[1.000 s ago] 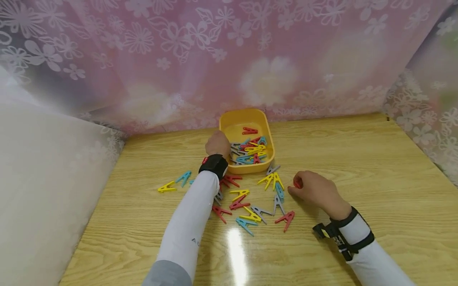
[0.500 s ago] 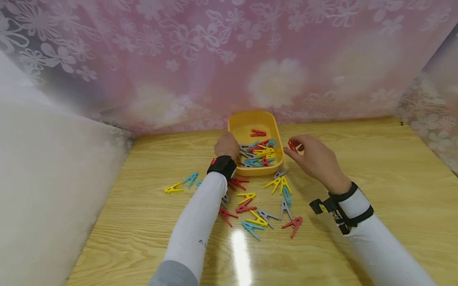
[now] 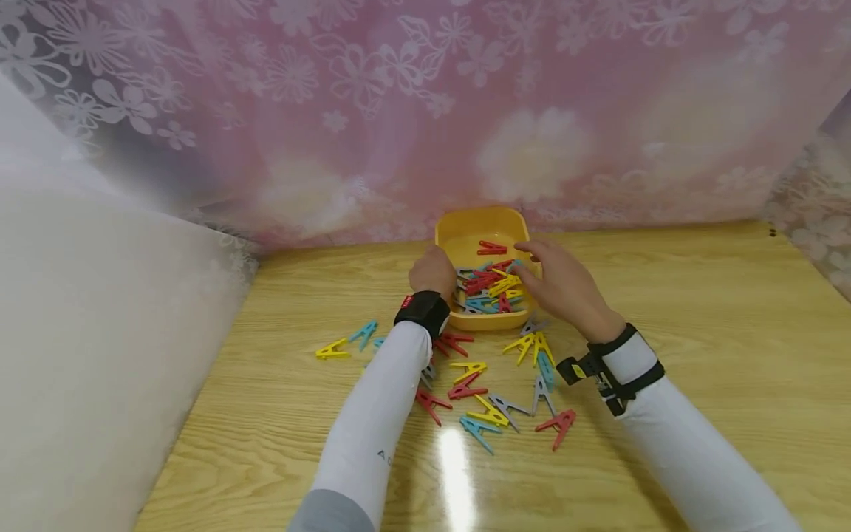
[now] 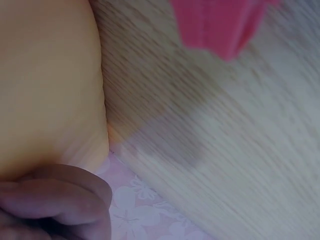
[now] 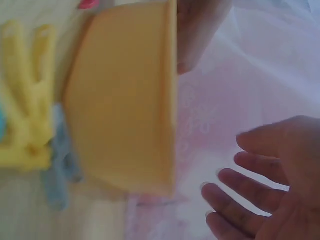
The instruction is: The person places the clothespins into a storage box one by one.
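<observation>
A yellow plastic tub (image 3: 480, 219) stands at the back of the wooden table and holds several coloured clothes pegs (image 3: 488, 284). My left hand (image 3: 433, 272) grips the tub's left rim, its fingers (image 4: 60, 200) curled against the yellow wall (image 4: 50, 80). Over the tub's right side hovers my right hand (image 3: 557, 284). In the right wrist view that hand (image 5: 265, 185) has its fingers spread and holds nothing, beside the tub's outer wall (image 5: 125, 100).
Several loose pegs (image 3: 492, 388) lie scattered on the table (image 3: 698, 310) in front of the tub. A yellow peg (image 3: 331, 349) and a blue one (image 3: 364, 334) lie apart at the left. Flowered pink curtains close off the back and sides.
My right hand lifted a red peg from the table, carried it left and up to the tub, and now hovers there with nothing in it. The left hand stayed at the rim.
</observation>
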Tool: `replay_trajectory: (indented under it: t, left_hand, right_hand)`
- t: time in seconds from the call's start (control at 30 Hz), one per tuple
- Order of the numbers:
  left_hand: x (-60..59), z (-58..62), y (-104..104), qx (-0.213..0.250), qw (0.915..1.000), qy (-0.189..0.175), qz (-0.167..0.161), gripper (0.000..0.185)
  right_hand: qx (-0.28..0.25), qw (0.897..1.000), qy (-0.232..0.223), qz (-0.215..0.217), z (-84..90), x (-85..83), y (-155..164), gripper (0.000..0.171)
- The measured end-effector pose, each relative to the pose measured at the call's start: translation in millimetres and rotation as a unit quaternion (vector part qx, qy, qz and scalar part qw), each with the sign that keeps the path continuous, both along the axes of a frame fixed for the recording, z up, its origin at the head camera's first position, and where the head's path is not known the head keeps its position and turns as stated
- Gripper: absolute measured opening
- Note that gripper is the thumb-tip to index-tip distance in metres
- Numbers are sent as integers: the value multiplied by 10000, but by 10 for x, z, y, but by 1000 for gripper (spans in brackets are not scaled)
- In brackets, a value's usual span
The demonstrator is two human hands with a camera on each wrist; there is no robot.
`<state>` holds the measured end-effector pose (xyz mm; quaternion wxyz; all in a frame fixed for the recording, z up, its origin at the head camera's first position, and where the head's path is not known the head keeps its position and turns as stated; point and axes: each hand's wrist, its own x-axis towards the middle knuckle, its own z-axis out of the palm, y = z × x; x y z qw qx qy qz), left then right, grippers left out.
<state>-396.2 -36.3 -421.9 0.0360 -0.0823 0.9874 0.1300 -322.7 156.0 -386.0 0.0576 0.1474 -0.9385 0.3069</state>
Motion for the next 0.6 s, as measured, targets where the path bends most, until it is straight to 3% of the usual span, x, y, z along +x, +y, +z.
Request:
replay_trajectory:
  t: [0.13, 0.27, 0.47, 0.6]
  left_hand:
    - [3, 5, -7, 49, 10000, 29, -5, 31]
    - [-5, 9, -29, 44, 10000, 66, -53, 32]
    - [-11, -9, -22, 105, 9999, 63, -45, 31]
    - [3, -14, 17, 103, 9999, 28, -40, 32]
  right_hand:
    - [-240, 9995, 8, -216, -95, 76, 136, 34]
    - [-184, 9994, -221, -168, -197, 133, 260, 30]
    - [348, 9957, -829, 221, -410, 193, 395, 33]
    - [578, 9913, -929, 727, -518, 209, 455, 37]
